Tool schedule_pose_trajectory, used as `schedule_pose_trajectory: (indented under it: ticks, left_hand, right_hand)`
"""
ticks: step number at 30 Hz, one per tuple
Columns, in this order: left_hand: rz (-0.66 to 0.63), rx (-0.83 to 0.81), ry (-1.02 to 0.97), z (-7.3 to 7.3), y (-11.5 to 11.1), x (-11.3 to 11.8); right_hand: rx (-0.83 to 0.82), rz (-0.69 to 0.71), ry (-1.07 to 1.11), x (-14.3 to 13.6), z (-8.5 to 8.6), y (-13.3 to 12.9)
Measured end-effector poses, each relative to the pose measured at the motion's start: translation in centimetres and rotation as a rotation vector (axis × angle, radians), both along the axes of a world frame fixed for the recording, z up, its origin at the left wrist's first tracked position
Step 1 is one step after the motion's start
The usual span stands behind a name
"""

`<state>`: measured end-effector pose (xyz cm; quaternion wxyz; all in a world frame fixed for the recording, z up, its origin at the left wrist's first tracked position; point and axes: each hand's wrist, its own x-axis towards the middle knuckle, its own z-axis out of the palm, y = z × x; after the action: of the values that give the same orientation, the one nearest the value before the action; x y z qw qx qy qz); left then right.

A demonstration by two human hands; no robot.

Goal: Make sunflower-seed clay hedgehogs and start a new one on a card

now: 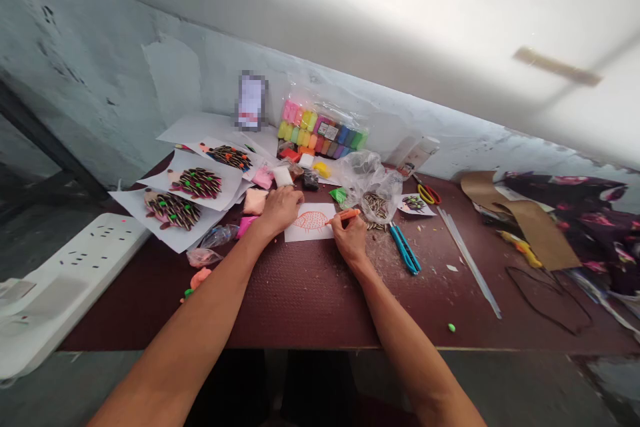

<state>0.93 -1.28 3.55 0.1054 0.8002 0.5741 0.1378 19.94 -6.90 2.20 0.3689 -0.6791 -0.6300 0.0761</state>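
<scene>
A small white paper (300, 235) lies on the dark red table, bearing an orange drawing (311, 220) of a rounded, spiny animal with short legs. My left hand (281, 208) rests on the paper's upper left edge, fingers bent downward and partly hidden. An orange marker (349, 213) is pinched in my right hand (350, 237), its tip at the right end of the drawing. Just right of that hand, striped seeds (376, 204) lie in and around a clear plastic bag (367, 173). Blue-handled cutters (405, 248) lie farther right.
Finished seed-and-clay hedgehogs (196, 183) on white sheets are at left, near a white power strip (75, 273). Packs of coloured clay (320, 130) lean at the back. Scissors (429, 193), clear glue sticks (470, 263) and a yellow knife (520, 248) lie right.
</scene>
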Motion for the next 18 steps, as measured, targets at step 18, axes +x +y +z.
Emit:
schedule_pose_trajectory:
  ticks: [18]
  left_hand:
    - [0.001,0.056,-0.027,-0.8,0.4,0.0]
  right_hand:
    - [0.019,-0.008,0.354,0.2,1.6,0.1]
